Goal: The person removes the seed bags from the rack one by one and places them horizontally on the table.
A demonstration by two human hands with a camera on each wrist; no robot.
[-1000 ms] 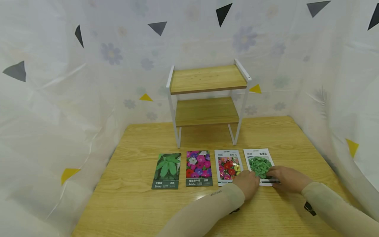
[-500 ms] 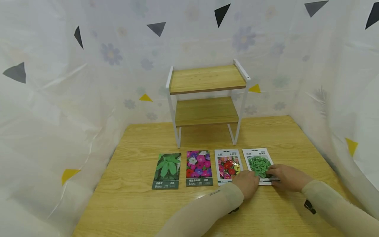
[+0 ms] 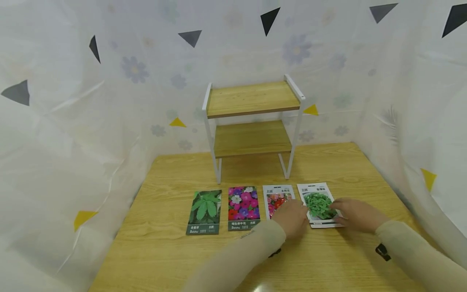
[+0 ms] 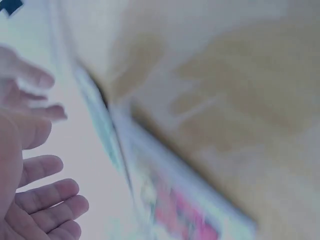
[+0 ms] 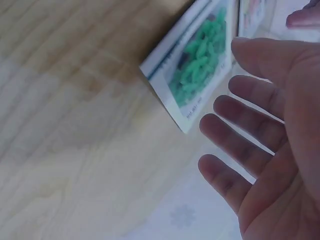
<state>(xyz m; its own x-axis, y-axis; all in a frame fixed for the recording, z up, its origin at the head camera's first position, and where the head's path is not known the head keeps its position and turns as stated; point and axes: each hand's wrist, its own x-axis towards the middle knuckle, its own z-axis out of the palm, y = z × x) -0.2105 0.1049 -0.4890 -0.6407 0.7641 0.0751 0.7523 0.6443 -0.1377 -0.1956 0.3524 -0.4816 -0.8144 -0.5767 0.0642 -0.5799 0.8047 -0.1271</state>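
Note:
A white seed packet with a picture of green leaves (image 3: 318, 205) lies flat at the right end of a row on the table. At its right edge is my right hand (image 3: 355, 214); in the right wrist view its fingers (image 5: 235, 137) are spread and hold nothing. My left hand (image 3: 291, 218) hovers over the lower right part of the white packet with red and pink blooms (image 3: 274, 200), hiding some of it. Relaxed, separated fingers (image 4: 50, 195) show in the left wrist view, which is blurred. Further left lie a petunia-like flower packet (image 3: 244, 207) and a green leaf packet (image 3: 204, 211).
Behind the packets stands a two-tier shelf (image 3: 253, 99) with wooden boards and a white frame. The wooden table (image 3: 153, 251) extends in front of and beside the row. White patterned sheeting (image 3: 91, 134) encloses the back and sides.
My left hand has moved left, off the leaf packet's lower left corner and over the red-flower packet. My right hand has loosened slightly at the leaf packet's right edge. The head view has shifted a little.

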